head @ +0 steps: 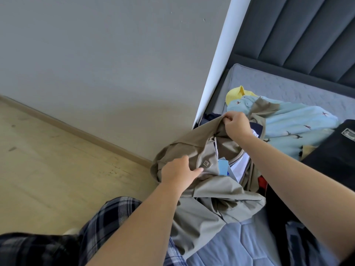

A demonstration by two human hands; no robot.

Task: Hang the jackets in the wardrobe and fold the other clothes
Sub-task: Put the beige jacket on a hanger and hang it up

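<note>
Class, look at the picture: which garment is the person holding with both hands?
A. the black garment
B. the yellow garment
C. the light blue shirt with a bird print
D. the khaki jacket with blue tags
D: the left hand and right hand both grip the khaki jacket, whose blue tags hang at the collar.

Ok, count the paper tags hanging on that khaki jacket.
2 visible: a light blue tag hanging inside the khaki jacket at the neck opening, and a darker blue tag tucked just behind its right edge. The folds may hide others.
</note>
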